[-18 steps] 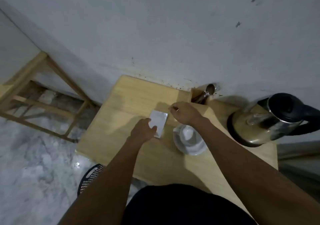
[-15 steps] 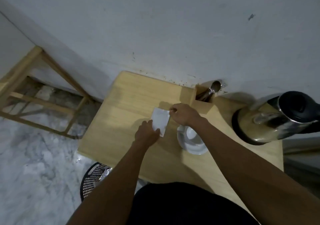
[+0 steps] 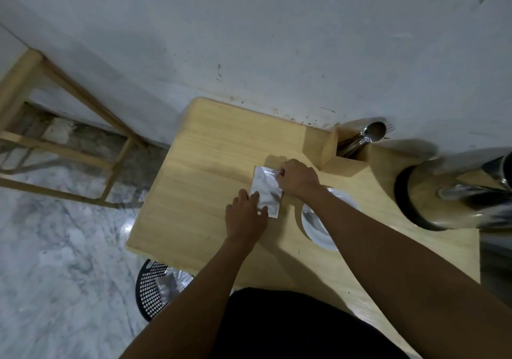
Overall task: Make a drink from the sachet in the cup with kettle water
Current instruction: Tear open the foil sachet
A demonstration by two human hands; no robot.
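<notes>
Both hands, left hand and right hand, pinch the sachet (spoons fill the wooden holder).

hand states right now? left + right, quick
Left hand: closed on the sachet's lower edge.
Right hand: pinching the sachet's top corner.

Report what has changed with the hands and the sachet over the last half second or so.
The right hand has closed its fingertips on the sachet at its far corner, which it only hovered beside before. The left hand keeps its grip on the near edge. The sachet itself has barely moved. The cup, kettle and cutlery holder sit on the table as before.
</notes>
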